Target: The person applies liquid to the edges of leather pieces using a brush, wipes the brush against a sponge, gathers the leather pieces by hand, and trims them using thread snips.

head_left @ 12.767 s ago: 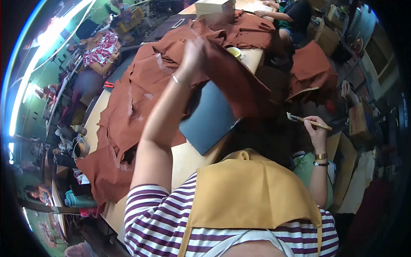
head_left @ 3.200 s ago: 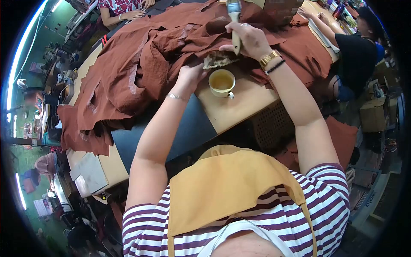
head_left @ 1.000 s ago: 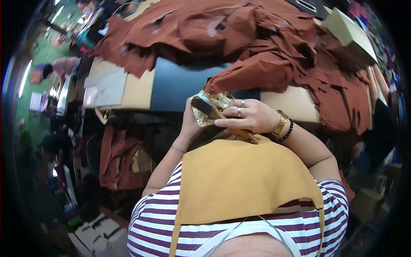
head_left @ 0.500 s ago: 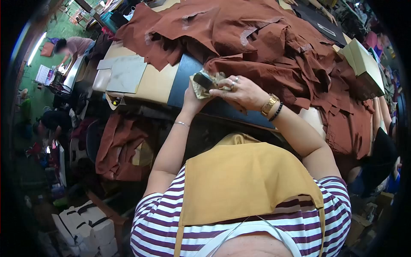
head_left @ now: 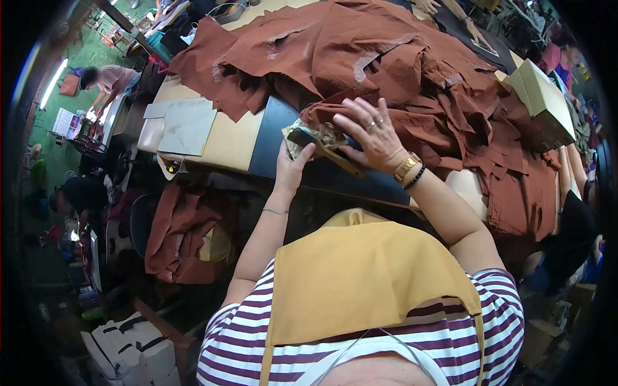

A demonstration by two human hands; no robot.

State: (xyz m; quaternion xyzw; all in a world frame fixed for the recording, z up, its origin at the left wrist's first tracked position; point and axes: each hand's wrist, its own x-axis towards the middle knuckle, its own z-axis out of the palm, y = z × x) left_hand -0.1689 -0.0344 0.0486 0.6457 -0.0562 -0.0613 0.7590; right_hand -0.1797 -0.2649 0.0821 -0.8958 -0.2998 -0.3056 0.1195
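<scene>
My left hand (head_left: 293, 168) is closed around a small, pale, crusted container (head_left: 290, 143) with a dark patch on top, held at the near edge of the dark blue board (head_left: 270, 138). A wooden handle (head_left: 342, 163) slants from beside it towards the lower right; what it belongs to is hidden. My right hand (head_left: 374, 136) is raised just right of the container, fingers spread and holding nothing. Behind both hands lies a large heap of reddish-brown leather-like pieces (head_left: 360, 38), some with pale, shiny patches along their edges.
A grey card (head_left: 187, 125) lies on the table at left, and an open cardboard box (head_left: 544, 106) stands at right. More brown pieces (head_left: 183, 238) hang below the table. At the far edge, another person's hands (head_left: 473, 29) rest over dark material. A person (head_left: 109, 83) works at upper left.
My right hand has come off the container, lifted and opened its fingers. The wooden handle now shows more fully. My left hand still holds the container, slightly lower.
</scene>
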